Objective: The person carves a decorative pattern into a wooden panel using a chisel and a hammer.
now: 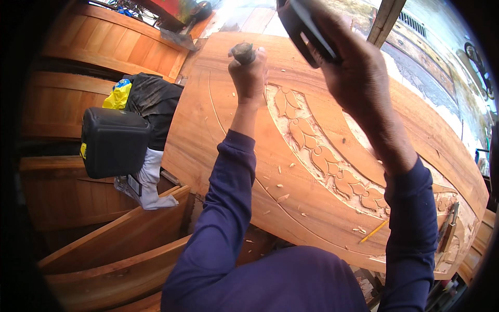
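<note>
My left hand (248,75) is closed round an upright chisel; only the worn round butt of its handle (243,52) shows above the fist, and the blade is hidden. Beneath lies a large wooden panel (234,171) with a carved band of leaves and scrolls (317,151). Raised above the panel, to the right of the chisel, my right hand (356,73) grips a black, flat-sided striking tool (306,31) with a pale slot. The top of that tool runs out of view. A yellow pencil (374,232) and a wooden-handled chisel (448,231) rest on the panel.
Left of the panel stand a black plastic case (115,143), dark cloth (154,101) and a yellow packet (118,94). Wooden door panels (114,41) and boards (119,229) lie farther left and below. Wood chips (282,198) dot the panel. A post (385,23) rises at the far side.
</note>
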Motion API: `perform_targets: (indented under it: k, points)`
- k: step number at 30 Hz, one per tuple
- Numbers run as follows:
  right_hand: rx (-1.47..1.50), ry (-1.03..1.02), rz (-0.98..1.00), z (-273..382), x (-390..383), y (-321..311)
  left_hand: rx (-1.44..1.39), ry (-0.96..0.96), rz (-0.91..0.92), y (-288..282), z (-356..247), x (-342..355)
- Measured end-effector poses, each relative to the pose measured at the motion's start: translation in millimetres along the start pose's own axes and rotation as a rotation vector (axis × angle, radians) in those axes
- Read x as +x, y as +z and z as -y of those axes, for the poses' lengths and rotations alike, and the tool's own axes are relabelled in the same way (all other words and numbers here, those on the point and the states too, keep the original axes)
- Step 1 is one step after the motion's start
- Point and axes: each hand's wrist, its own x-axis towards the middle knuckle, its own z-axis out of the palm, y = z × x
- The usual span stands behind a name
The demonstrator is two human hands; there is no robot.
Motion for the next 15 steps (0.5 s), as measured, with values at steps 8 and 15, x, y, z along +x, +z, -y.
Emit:
perform_targets:
  k: [8, 15]
  points:
    - [-0.895, -0.189, -0.436, 13, 37, 3, 0.080, 0.010, -0.050, -17, -2, -8]
    - [-0.357, -0.108, 0.181, -32, -6, 51, 0.306, 0.243, 0.032, -17, 23, -7]
